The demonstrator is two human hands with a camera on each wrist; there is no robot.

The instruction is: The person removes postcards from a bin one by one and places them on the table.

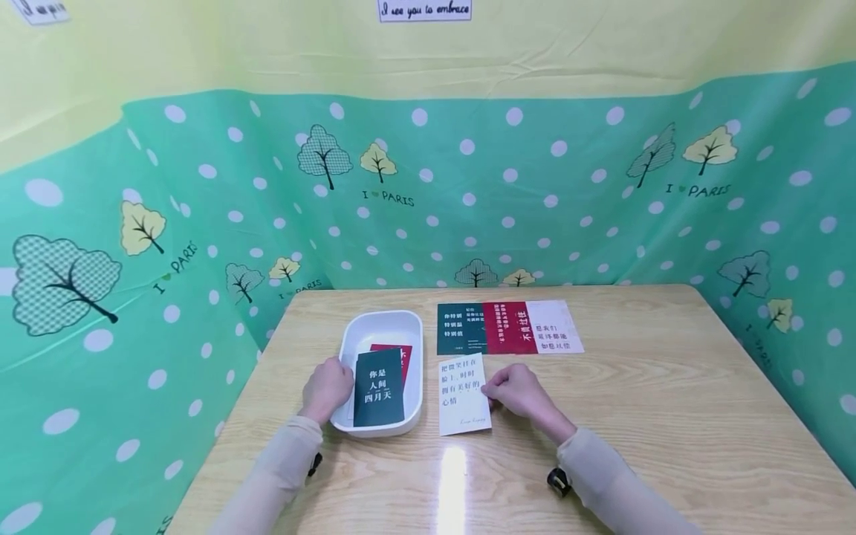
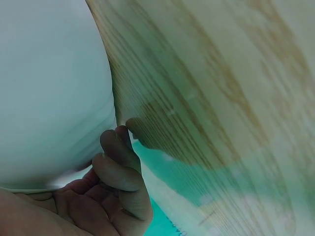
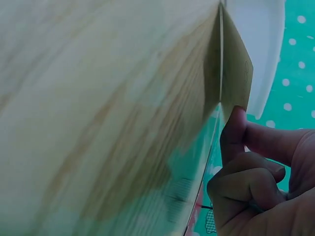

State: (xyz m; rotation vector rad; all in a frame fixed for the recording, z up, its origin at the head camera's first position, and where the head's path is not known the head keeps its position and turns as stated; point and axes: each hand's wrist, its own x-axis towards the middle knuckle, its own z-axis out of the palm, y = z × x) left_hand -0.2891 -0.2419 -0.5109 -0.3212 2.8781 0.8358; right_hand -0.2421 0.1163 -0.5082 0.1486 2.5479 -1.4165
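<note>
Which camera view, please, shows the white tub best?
The head view: it shows the white tub from above, cards inside. The left wrist view shows only its outside; the right wrist view, only part behind a held card.

Taking the head view as a dial, we see a wood-grained table (image 1: 675, 416) from 4 round to nearly 8 o'clock, with a bright streak of glare (image 1: 452, 490) at 6. Behind it and at both sides hangs a green cloth (image 1: 511, 208) with pale dots, topped by a yellow band (image 1: 535, 63). At 12 we read a label (image 1: 424, 10), "I see you to embrace"; a second label (image 1: 41, 10), cut off, sits at 10. We find a big checked tree (image 1: 63, 275) at 9, a yellow tree (image 1: 710, 148) at 2, and a grey tree (image 1: 745, 273) at 3.
</note>
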